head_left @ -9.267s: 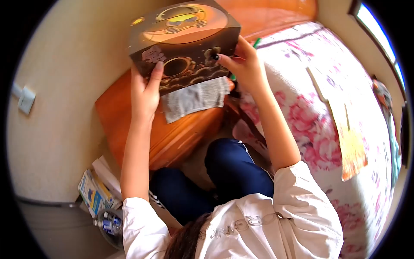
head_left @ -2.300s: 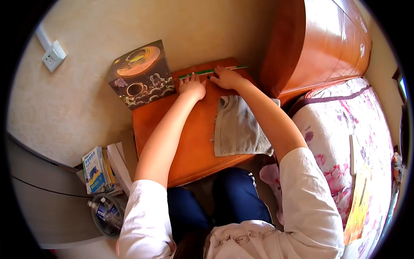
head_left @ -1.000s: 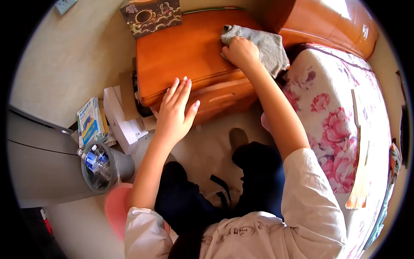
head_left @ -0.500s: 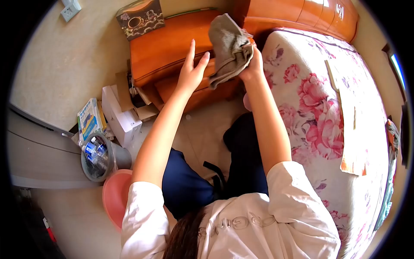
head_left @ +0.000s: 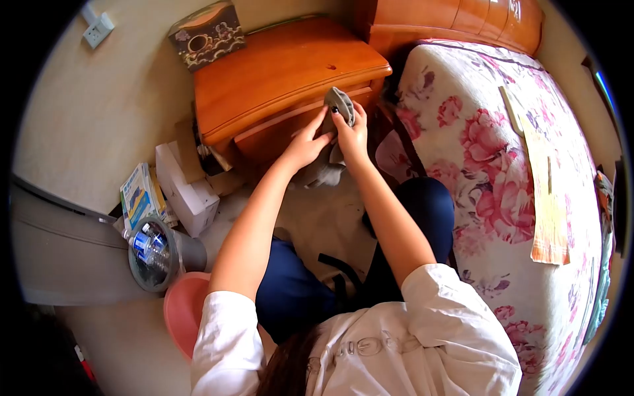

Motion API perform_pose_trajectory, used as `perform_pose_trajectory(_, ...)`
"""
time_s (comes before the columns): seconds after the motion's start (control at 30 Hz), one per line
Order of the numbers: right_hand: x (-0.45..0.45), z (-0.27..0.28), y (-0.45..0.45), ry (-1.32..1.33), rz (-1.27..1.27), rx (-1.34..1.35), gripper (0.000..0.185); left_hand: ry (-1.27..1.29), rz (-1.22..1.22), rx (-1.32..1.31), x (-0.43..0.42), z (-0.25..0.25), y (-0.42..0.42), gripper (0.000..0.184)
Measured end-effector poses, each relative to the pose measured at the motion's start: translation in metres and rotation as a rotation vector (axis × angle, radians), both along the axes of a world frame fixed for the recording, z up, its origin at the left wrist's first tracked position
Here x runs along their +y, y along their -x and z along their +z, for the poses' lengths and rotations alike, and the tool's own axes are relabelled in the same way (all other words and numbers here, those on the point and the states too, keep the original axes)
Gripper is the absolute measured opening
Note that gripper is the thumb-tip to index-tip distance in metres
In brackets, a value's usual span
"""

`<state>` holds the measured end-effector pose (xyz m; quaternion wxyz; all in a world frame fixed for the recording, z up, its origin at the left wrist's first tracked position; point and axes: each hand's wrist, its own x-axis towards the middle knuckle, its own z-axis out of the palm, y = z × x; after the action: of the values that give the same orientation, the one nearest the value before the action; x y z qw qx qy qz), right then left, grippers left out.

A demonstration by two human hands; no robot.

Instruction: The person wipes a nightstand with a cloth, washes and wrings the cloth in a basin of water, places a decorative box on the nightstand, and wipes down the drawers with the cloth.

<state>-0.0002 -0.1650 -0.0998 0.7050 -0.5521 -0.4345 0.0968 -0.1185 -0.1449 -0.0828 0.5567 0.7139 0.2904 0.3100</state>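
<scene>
A grey cloth (head_left: 328, 173) is bunched between my two hands, in front of the wooden nightstand (head_left: 277, 66). My right hand (head_left: 353, 135) is closed around its upper part, with the thumb pressed on top. My left hand (head_left: 306, 146) grips it from the other side, fingers and thumb on the fabric. The loose end hangs down below my hands. Part of the cloth is hidden behind my fingers. On the nightstand's top, near the front edge, is a small dark mark (head_left: 331, 66).
A patterned tissue box (head_left: 206, 36) stands at the nightstand's back left. The bed with a floral sheet (head_left: 485, 185) is on my right. To my left are a white box (head_left: 183, 188), a bin (head_left: 155, 264) with plastic bottles and a pink basin (head_left: 185, 310).
The cloth has come down from above the nightstand to its front, nearer my body. My left hand, apart from it before, now holds it too. My right knee has moved outward.
</scene>
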Motion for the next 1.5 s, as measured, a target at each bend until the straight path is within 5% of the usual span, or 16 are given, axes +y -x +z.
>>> perform_pose_trajectory(0.07, 0.002, -0.017, -0.005, -0.056, 0.365, 0.442, 0.03, 0.052, -0.097, 0.03, 0.011, -0.013, 0.0, 0.059)
perform_pose_trajectory(0.2, 0.013, -0.047, -0.006, -0.034, 0.09, 0.381, 0.02, -0.162, -0.065, 0.553, 0.005, 0.002, 0.004, 0.06)
perform_pose_trajectory(0.27, 0.021, -0.057, -0.015, -0.118, -0.163, 0.406, 0.016, -0.467, 0.074, 0.554, 0.016, -0.011, 0.006, 0.053)
perform_pose_trajectory(0.33, 0.025, -0.046, -0.025, -0.233, -0.268, 0.553, 0.023, -0.506, 0.266, 0.571, 0.004, 0.023, 0.006, 0.04)
perform_pose_trajectory(0.47, 0.057, -0.039, -0.039, -0.214, -0.504, 0.026, 0.043, -1.044, 0.523, 0.429, 0.007, 0.043, 0.014, 0.038)
perform_pose_trajectory(0.5, 0.066, -0.043, -0.041, -0.203, -0.464, -0.083, 0.047, -1.09, 0.563, 0.563, 0.003, 0.045, 0.016, 0.049)
perform_pose_trajectory(0.63, 0.077, -0.059, -0.026, -0.162, -0.377, -0.069, 0.036, -1.097, 0.726, 0.847, 0.012, 0.042, 0.042, 0.078)
perform_pose_trajectory(0.87, 0.05, -0.048, 0.019, -0.061, -0.162, -0.416, 0.035, -1.009, 0.841, 1.115, 0.035, 0.022, 0.096, 0.079)
perform_pose_trajectory(1.13, 0.06, -0.031, -0.078, 0.076, -0.465, -0.542, 0.031, -1.011, 0.638, 0.9, 0.032, 0.031, 0.113, 0.073)
perform_pose_trajectory(1.5, 0.028, -0.008, 0.021, 0.223, 0.009, -0.626, 0.03, -0.984, 0.615, 0.88, 0.033, 0.029, 0.115, 0.074)
